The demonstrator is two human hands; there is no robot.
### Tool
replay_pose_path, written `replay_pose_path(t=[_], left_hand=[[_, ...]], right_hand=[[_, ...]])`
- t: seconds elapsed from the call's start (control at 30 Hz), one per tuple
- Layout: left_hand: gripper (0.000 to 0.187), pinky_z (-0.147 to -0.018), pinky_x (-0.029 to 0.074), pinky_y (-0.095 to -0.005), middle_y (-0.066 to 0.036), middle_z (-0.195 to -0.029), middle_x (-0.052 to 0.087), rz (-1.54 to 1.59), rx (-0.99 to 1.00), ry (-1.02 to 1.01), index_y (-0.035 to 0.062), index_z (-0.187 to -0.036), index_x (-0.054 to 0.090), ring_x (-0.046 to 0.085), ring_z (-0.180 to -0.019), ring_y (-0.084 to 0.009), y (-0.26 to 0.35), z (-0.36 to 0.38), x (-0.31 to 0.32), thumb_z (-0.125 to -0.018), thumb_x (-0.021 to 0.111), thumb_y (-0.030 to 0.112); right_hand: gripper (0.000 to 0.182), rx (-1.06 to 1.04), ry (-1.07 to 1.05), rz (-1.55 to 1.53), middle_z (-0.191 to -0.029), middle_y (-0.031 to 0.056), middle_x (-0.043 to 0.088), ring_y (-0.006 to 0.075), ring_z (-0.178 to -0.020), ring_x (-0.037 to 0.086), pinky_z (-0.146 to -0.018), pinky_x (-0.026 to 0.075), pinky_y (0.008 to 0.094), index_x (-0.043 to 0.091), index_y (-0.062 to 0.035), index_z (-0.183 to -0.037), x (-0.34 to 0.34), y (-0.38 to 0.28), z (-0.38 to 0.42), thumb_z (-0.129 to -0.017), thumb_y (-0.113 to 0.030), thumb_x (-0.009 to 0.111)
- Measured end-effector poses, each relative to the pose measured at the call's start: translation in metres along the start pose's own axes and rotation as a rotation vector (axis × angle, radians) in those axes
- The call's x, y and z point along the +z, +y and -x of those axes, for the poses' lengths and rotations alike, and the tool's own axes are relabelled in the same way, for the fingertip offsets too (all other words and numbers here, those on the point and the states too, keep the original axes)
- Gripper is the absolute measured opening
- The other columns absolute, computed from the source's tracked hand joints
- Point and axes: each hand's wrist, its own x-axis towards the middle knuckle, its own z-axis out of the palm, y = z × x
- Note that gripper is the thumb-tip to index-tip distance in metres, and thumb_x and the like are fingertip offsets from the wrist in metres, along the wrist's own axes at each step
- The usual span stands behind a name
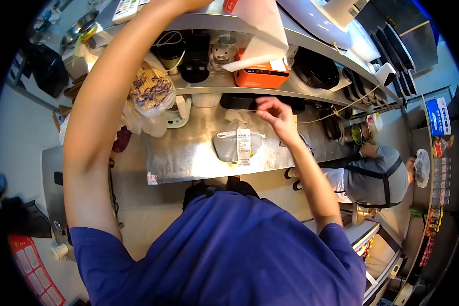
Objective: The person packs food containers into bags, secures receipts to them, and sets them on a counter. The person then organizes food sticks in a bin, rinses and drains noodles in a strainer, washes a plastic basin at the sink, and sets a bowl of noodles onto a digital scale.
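Observation:
My right hand (279,118) is above the steel counter (188,155), thumb and forefinger pinched on a thin pale strip that runs left from the fingertips. Just below that strip, a clear plastic bag (224,145) rests on the counter with a white printed receipt (244,147) on its front. Something round and dark-edged shows through the plastic. My left hand (191,3) reaches up to the upper shelf, and its fingers are cut off by the top edge of the view. Near it hangs a white paper sheet (262,25).
An orange box (261,75) sits on the middle shelf beside a glass jar (224,50). Bagged wrapped chopsticks (152,87) and a white scale (177,116) stand at the left. Another person (375,176) in grey works at the right.

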Motion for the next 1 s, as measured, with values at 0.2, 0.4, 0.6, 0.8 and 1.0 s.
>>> replay_pose_path(t=[0.2,0.4,0.6,0.8,1.0], left_hand=[[0.025,-0.092,0.046,-0.0384,-0.014,-0.105,0.067,0.0,-0.161,0.126,0.0023,-0.11,0.066,0.06,-0.103,-0.03,0.033,0.016,-0.006,-0.085,0.059,0.002],[0.021,-0.079,0.051,-0.038,-0.011,-0.09,0.068,0.161,-0.085,0.319,0.0046,-0.103,0.066,0.064,-0.087,-0.0273,0.122,0.079,0.029,-0.082,0.062,0.001],[0.039,-0.089,0.052,-0.0402,-0.018,-0.12,0.061,0.274,-0.814,-0.612,0.0039,-0.126,0.058,0.06,-0.107,-0.0368,0.246,0.285,0.195,-0.088,0.062,0.012],[0.034,-0.079,0.058,-0.0334,-0.01,-0.109,0.068,1.005,-1.961,-0.559,0.0049,-0.124,0.06,0.068,-0.095,-0.0208,0.237,0.336,0.253,-0.092,0.065,0.012],[0.037,-0.097,0.05,-0.0375,-0.013,-0.118,0.063,1.592,-2.002,0.355,0.0016,-0.129,0.052,0.063,-0.109,-0.0231,0.228,0.287,0.252,-0.093,0.06,0.007]], right_hand=[[0.015,0.766,0.435,-0.561,-0.096,-0.0008,0.062,0.0129,-0.092,0.056,-0.087,0.045,0.0447,0.061,-0.0121,-0.104,-0.017,0.186,0.051,-0.091,-0.014,0.068],[0.01,0.809,0.443,-0.632,-0.092,0.0004,0.064,0.0132,-0.089,0.059,-0.079,0.05,0.0397,0.063,-0.0099,-0.1,-0.016,0.203,0.033,-0.09,-0.009,0.066],[0.01,0.563,0.29,-0.525,-0.09,0.0038,0.066,0.0124,-0.082,0.06,-0.074,0.05,0.0268,0.065,-0.0031,-0.098,-0.026,0.225,0.02,-0.09,-0.008,0.068],[0.012,0.403,0.124,-0.564,-0.084,0.0024,0.065,0.0098,-0.075,0.059,-0.067,0.048,0.0247,0.064,-0.0026,-0.096,-0.041,0.194,-0.023,-0.088,-0.009,0.07],[0.011,0.259,-0.136,-0.58,-0.087,-0.0003,0.065,0.007,-0.076,0.058,-0.065,0.048,0.0234,0.063,-0.0065,-0.099,0.004,0.167,-0.068,-0.09,-0.011,0.068]])
